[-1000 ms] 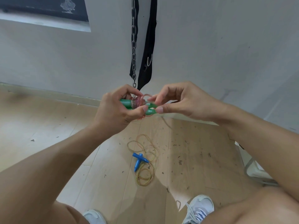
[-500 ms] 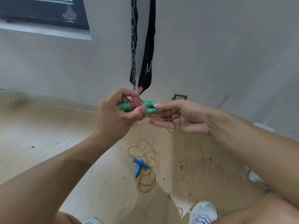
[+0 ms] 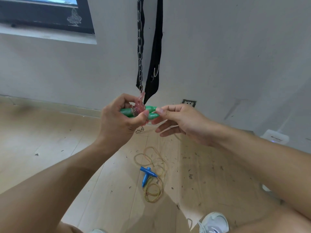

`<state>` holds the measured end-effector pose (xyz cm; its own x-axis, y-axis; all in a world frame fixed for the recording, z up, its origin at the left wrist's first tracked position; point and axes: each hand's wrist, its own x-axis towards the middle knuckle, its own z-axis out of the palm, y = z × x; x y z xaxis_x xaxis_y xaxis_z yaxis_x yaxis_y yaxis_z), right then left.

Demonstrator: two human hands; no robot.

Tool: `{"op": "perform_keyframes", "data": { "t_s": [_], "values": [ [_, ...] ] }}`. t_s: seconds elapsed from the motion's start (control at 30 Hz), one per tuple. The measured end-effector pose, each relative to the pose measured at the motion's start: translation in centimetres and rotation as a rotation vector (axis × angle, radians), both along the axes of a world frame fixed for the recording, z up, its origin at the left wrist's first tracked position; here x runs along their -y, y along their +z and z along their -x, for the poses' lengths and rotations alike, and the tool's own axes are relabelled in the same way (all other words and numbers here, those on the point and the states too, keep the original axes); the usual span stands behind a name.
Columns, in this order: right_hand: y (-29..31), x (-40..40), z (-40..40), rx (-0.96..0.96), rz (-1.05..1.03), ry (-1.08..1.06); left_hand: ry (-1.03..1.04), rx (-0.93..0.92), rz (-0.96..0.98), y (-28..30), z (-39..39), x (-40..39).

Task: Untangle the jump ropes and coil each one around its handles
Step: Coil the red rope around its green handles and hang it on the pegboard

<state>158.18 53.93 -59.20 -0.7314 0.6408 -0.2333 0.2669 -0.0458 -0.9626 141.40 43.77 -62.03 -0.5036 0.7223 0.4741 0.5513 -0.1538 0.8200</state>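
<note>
Head camera, looking forward and down past two bare forearms toward a pale wood-plank floor [image 3: 50, 148] flecked with small dark scraps.

The left hand [image 3: 121, 118] is held up at chest height, fingers and thumb curled tightly around a pair of smooth green plastic handles [image 3: 151, 112] lying side by side, their tapered, rounded tips pointing right. A translucent pink rope [image 3: 139, 107], glossy and soft-looking, is wound in bunched loops around the middle of the handles; one loose end sticks up above the fingers. The thumb presses across the coils from below.

The right hand [image 3: 181, 121] is just beside the handle tips. Its fingers are nearly straight and spread loosely; the index fingertip is at or very near the upper handle's tip, and nothing is gripped.

Lower down on the floor, well apart from the hands, lies a second jump rope: a thin yellow cord [image 3: 153, 179] with a braided, speckled look, sprawled in loose overlapping loops. Its two blue plastic handles [image 3: 146, 174] lie crossed over each other on the loops.

Behind the hands, a metal chain [image 3: 140, 47] and a flat black fabric strap [image 3: 155, 56] hang down a matte grey-white wall. A dark window frame [image 3: 42, 15] is at upper left. A wall socket [image 3: 189, 103] sits low on the wall. A white mesh sneaker [image 3: 213, 222] shows at the bottom edge.
</note>
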Motion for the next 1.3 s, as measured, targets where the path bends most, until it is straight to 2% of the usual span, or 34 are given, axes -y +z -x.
{"op": "perform_keyframes", "data": {
  "t_s": [0.1, 0.17, 0.23, 0.3, 0.37, 0.47, 0.53, 0.77, 0.9, 1.07, 1.2, 1.3],
  "values": [
    [0.5, -0.3, -0.1, -0.005, -0.058, -0.026, -0.004, -0.006, 0.009, 0.2, 0.0, -0.1],
    [0.8, -0.7, -0.1, -0.044, -0.175, -0.086, -0.007, -0.029, 0.013, 0.2, -0.1, -0.1],
    [1.2, -1.1, -0.5, -0.084, -0.5, -0.09, -0.036, -0.054, 0.028, 0.0, -0.2, -0.2],
    [1.5, -1.3, -1.0, -0.122, -0.904, -0.008, -0.063, -0.079, 0.061, -0.3, -0.3, -0.3],
    [1.9, -1.6, -1.4, -0.179, -1.202, 0.075, -0.079, -0.107, 0.096, -0.5, -0.4, -0.3],
    [2.5, -1.9, -1.6, -0.217, -1.525, 0.135, -0.109, -0.095, 0.157, -0.9, -0.3, -0.5],
    [2.6, -2.0, -1.5, -0.23, -1.583, 0.175, -0.1, -0.107, 0.212, -1.0, -0.1, -0.5],
    [2.4, -1.6, -1.3, -0.128, -1.542, 0.305, -0.131, -0.184, 0.363, -0.9, -0.4, -0.4],
    [2.4, -2.0, -1.5, -0.024, -1.32, 0.213, -0.165, -0.172, 0.331, -1.0, -0.2, -0.3],
    [2.3, -1.9, -2.0, 0.113, -0.806, 0.154, -0.11, -0.077, 0.252, -1.2, 0.5, -0.6],
    [1.7, -1.9, -2.0, 0.076, -0.615, 0.148, -0.131, -0.013, 0.227, -1.2, 0.7, -0.6],
    [1.5, -2.1, -2.1, 0.013, -0.554, 0.169, -0.158, -0.004, 0.215, -1.1, 0.6, -0.6]
  ]
}}
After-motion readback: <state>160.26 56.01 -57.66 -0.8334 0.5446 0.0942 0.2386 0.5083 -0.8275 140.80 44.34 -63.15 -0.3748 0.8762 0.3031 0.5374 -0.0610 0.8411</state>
